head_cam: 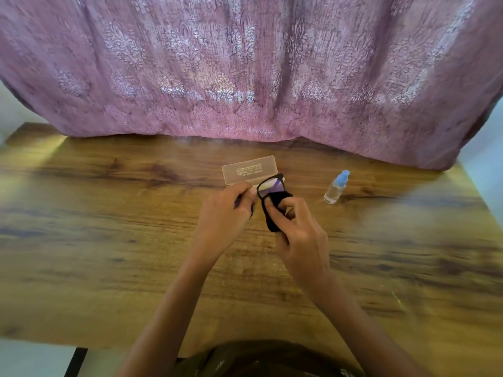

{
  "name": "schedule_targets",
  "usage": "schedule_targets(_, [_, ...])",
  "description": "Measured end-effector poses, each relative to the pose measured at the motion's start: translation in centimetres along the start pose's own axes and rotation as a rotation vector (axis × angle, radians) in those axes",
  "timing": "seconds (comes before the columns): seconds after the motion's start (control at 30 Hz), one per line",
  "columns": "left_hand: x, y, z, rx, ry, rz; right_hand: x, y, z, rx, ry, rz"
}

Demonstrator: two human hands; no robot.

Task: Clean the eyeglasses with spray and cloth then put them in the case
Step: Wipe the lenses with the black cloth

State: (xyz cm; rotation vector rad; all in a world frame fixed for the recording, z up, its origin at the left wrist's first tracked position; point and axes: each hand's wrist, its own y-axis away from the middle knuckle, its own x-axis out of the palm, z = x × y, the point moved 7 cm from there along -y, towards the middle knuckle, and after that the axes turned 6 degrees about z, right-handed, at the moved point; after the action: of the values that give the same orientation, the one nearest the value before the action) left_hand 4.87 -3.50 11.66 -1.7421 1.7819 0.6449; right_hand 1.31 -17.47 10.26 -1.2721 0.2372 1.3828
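On the table (109, 240), items left to right:

Left hand (228, 210): fingers curled shut around the left side of the glasses, held just above the tabletop.
Case (249, 170): pale translucent box at 12 o'clock from the hands, lying flat; whether its lid is shut cannot be told.
Glasses (270, 185): black frame, one lens showing between the two hands, the other hidden in the left fist.
Cloth (275, 210): dark, pressed on the lower edge of the visible lens.
Right hand (296, 229): fingers pinched on the cloth.
Spray bottle (336, 187): clear, blue top, upright at 2 o'clock from the hands, untouched.
Progress: wiping appears under way; spraying probably done; casing the glasses not yet done.
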Motion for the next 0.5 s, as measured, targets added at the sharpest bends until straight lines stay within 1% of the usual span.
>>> schedule_targets(0.13, [-0.1,-0.1,0.0,0.001,0.015,0.008,-0.4,-0.4,-0.4,0.012,0.026,-0.010])
schedule_targets(0.3, [-0.2,-0.1,0.0,-0.012,-0.025,0.010,-1.1,-0.7,-1.6,0.077,0.039,-0.038])
schedule_targets(0.5, [-0.3,-0.1,0.0,-0.014,-0.012,0.000,-0.7,-0.6,-0.2,0.011,-0.012,-0.011])
